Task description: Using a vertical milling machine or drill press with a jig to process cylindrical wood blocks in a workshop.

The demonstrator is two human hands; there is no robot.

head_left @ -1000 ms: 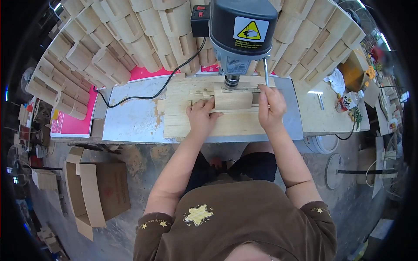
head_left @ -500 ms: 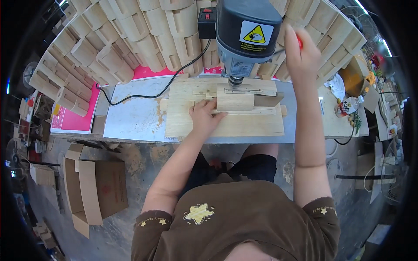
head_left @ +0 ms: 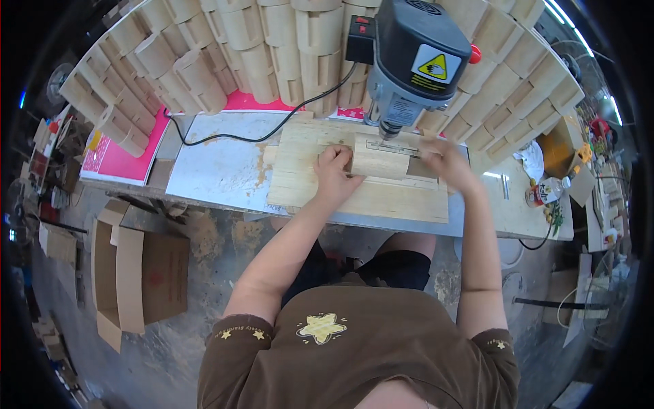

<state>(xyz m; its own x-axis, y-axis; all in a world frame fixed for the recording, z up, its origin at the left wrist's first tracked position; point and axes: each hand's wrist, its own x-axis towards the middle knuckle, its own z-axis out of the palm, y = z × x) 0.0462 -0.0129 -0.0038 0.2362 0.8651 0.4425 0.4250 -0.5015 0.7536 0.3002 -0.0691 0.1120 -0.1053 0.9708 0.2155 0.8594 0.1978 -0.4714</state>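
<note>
A pale wooden cylinder (head_left: pixel 379 163) with a slot along its top lies on a flat wooden board (head_left: pixel 300 194), below the chuck (head_left: pixel 390 130) of a drill press (head_left: pixel 409 95). My left hand (head_left: pixel 334 176) holds the cylinder's left end, its fingers curled there and the thumb along the board. At the right end, my right hand (head_left: pixel 448 163) is beside the cylinder, blurred by motion. Whether its fingers grip anything cannot be made out. The red knob (head_left: pixel 475 54) of the press's handle stands free, with no hand on it.
Stacks of slotted wooden cylinders (head_left: pixel 317 65) wall in the table's back. A black cable (head_left: pixel 252 140) crosses the white tabletop (head_left: pixel 218 170). To the right stands a bottle (head_left: pixel 547 191) near a white cloth (head_left: pixel 530 157). A cardboard box (head_left: pixel 163 276) is on the floor at left.
My right hand has let go of the drill press handle and come down to the cylinder's right end. My left hand stays at the left end. The whole view has shifted slightly.
</note>
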